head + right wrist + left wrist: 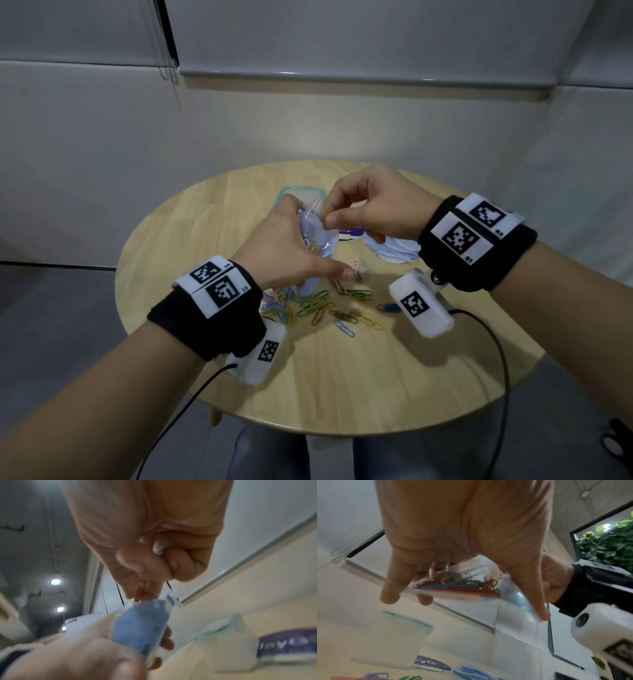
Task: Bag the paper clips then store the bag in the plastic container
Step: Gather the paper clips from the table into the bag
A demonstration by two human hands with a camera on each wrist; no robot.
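clear bag [313,236] of paper clips [462,584] gripped by left hand [287,250], right hand [373,209] pinching its top, label unreadable

the left hand [462,534] fills the upper middle of the frame, its fingers [390,591] and thumb curled down around a clear bag [471,592] that holds a bundle of paper clips [462,585] in red, blue, green and grey. at the right edge the right hand [554,577] shows behind the bag with a black wrist band [590,588] and a white camera housing [594,626] below it. in the lower left a translucent plastic container [392,639] with a teal rim stands on the pale table [337,642], with a purple label [433,666] and loose paper clips [376,675] along the bottom edge.
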